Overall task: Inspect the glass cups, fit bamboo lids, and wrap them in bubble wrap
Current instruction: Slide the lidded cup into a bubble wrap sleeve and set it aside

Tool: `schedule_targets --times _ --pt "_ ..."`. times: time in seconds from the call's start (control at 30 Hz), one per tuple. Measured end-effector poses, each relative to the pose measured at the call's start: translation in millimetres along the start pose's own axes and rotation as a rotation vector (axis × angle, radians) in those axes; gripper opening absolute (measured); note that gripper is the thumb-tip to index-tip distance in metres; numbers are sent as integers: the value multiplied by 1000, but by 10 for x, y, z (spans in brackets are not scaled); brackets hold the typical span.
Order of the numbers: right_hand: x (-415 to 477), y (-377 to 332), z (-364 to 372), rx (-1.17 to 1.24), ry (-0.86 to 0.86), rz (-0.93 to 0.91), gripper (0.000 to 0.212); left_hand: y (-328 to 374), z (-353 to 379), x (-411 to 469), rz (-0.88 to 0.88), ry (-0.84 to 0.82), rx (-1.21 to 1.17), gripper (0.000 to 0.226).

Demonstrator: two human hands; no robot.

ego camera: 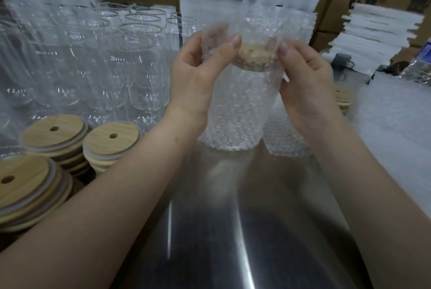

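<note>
The steel counter lies nearest, with stacks of spare lids at its near left. Beyond them, in the middle, the wrapped cup appears to stand upright on the counter, its long axis vertical and its bamboo lid showing through the bubble wrap.

The loose end of the wrap rises above the lid, between the two hands, so the fold to come looks like one inward and down over the top. Both hands sit level with the lid, about equally close to it. The left hand pinches the wrap at the lid's left rim, thumb in front and fingers curled behind. The right hand pinches it at the right rim likewise.

A second wrapped cup stands just right of the first. Bare glass cups crowd the far left.
</note>
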State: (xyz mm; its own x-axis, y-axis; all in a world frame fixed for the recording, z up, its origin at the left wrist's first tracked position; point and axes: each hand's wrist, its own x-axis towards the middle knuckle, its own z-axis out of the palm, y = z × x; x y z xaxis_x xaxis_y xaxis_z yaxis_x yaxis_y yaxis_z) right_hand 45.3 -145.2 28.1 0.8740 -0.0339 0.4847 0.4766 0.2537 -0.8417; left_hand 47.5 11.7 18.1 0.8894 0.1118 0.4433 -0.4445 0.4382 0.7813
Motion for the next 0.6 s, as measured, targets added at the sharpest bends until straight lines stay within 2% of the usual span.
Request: schedule_targets --times 0.07,0.1,0.27,0.37,0.47,0.6 --pt "0 -7 16 -30 18 -39 13 43 10 9 26 25 14 12" --pt "5 -9 22 -42 31 -59 14 60 15 11 36 38 29 10" --pt "23 -32 21 -110 115 -135 12 131 32 26 63 87 79 29" --pt "9 -40 22 -151 138 -137 21 158 47 27 34 93 59 35" --pt "-6 -46 25 -115 137 -89 29 182 52 34 -53 140 13 40" --pt "-4 -28 25 -19 188 86 29 158 79 69 -165 263 3 35"
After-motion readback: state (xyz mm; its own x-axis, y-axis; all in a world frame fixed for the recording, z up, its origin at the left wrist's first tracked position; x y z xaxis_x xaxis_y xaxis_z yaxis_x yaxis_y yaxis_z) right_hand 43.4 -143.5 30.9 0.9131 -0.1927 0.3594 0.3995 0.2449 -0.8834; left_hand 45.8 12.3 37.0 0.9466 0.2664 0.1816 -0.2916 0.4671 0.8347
